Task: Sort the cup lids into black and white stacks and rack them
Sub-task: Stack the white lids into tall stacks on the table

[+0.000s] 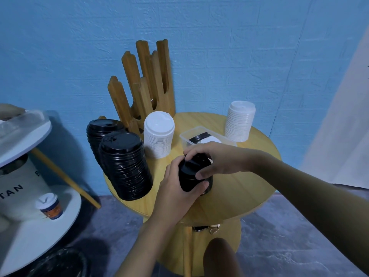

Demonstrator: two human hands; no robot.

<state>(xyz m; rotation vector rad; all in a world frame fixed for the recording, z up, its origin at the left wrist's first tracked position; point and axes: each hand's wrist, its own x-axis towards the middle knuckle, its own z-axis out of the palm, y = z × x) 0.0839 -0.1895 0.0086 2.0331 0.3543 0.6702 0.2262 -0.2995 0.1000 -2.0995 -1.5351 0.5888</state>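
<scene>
In the middle of the frame we have a short stack of black lids [192,176] between both hands, just above the round wooden surface [245,188]. Our left hand [177,190] is curled round its lower side to bear the weight, thumb laid along the front. Our right hand [215,158] is cupped over the top with fingers bent round the rim, which we judge is how the lids get pressed square so they nest. Whether the stack's base touches the surface we cannot tell, since the left hand covers it. Two tall black stacks [125,166] stand together at the left edge of the surface, and one white stack [158,134] is just beside them. A second white stack [240,120] stands well apart at the upper right, so the colours are already separated. Behind the hands, a clear tub [184,140] holds a black lid [199,136] and a white lid [211,139], which look unsorted. The slotted wooden rack [143,82] stands upright at the back against the blue wall and, as far as we can see, holds nothing. By our reading, stacking is nearly done and racking has not begun. At lower left, a paper cup [50,205] sits on a white shelf.
</scene>
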